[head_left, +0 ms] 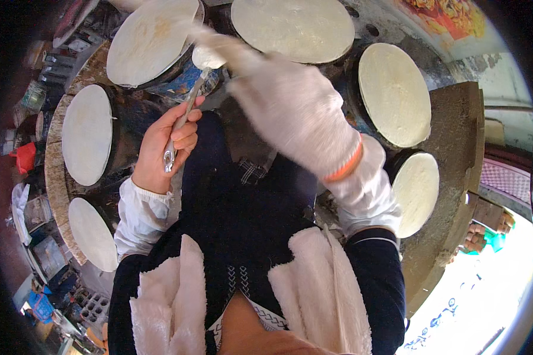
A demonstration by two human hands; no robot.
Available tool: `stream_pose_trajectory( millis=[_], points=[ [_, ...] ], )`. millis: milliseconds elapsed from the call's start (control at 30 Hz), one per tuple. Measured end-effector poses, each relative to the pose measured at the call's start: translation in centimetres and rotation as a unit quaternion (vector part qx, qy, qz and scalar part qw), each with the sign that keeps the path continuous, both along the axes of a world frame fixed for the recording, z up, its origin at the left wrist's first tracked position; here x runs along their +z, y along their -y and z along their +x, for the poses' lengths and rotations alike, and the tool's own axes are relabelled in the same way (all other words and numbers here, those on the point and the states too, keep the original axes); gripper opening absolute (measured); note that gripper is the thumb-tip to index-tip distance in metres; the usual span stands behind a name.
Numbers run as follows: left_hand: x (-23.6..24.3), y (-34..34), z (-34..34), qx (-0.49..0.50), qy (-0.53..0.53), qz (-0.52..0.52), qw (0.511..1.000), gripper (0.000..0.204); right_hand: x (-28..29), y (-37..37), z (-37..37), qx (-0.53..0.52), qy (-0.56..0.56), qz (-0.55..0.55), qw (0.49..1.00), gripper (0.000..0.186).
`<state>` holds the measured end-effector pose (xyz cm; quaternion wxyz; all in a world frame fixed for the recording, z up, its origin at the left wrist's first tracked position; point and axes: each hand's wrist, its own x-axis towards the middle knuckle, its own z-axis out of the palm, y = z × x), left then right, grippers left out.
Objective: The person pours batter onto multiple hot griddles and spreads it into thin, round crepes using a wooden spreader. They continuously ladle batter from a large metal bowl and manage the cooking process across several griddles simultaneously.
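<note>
My bare left hand [170, 142] grips a metal-handled ladle [183, 121] upright in the view, its round head [205, 57] coated with white batter. My right hand [293, 112], in a white glove with an orange cuff, is curled and motion-blurred. A pale, smeared elongated shape reaches from it toward the upper-left round [142, 44] of pale batter on a dark plate; what exactly it holds is unclear. More batter rounds on dark round plates ring my hands: top [290, 26], upper right [394, 94], lower right [416, 195], left [87, 136] and lower left [92, 234].
The plates stand on a worn, curved work surface [459, 118] around my dark-clothed legs. Cluttered shelves with containers and a red item [25, 157] line the far left. A colourful picture [435, 15] is on the upper-right wall, and bright daylight shows at lower right.
</note>
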<state>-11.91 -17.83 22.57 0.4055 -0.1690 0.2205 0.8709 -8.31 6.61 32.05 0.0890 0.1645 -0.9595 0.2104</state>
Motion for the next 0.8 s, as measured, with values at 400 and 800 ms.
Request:
stream_pose_trajectory(
  millis=[400,800],
  points=[
    [1.5,0.0,2.2,-0.017,-0.038,-0.029,0.999,0.038,4.9,12.1,8.8,0.356,-0.098,-0.045,0.928,0.036],
    [2.1,-1.0,2.8,-0.013,-0.048,-0.066,0.997,0.038,3.8,13.3,10.0,0.444,-0.051,-0.078,0.891,0.047]
  ],
)
